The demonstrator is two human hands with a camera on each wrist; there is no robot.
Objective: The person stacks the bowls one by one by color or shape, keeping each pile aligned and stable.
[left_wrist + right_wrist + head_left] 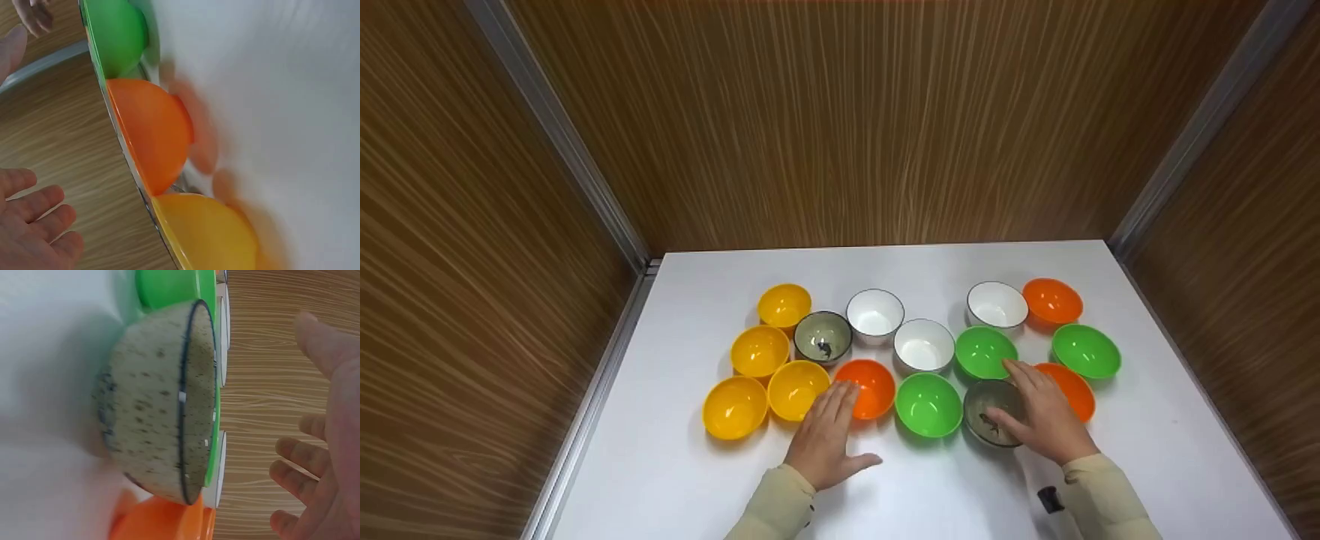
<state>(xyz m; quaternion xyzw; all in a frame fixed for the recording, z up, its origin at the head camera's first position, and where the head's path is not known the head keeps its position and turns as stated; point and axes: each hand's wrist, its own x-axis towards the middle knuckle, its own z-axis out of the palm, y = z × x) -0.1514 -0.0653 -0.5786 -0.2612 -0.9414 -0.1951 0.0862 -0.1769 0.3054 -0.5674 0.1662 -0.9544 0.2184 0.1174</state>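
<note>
My left hand (826, 439), fingers extended and thumb spread, hovers at the near side of an orange bowl (870, 390). In the left wrist view its fingers (42, 216) stand apart from that bowl's rim. Over a grey patterned bowl (986, 420) is my right hand (1044, 416), with fingers stretched out and partly covering the bowl. The right wrist view shows the speckled outside of this bowl (149, 402), dark-rimmed, with the hand (332, 455) above it and apart. A green bowl (928, 406) sits between the hands. Neither hand holds anything.
Several yellow bowls (735, 409) cluster on the left of the white table (630, 450). Behind are white bowls (874, 315), another grey bowl (823, 337) and more green bowls (1086, 352). Orange bowls (1051, 301) stand at right. A small black object (1050, 499) lies by the right sleeve. Wood-grain panels (885, 127) enclose the table.
</note>
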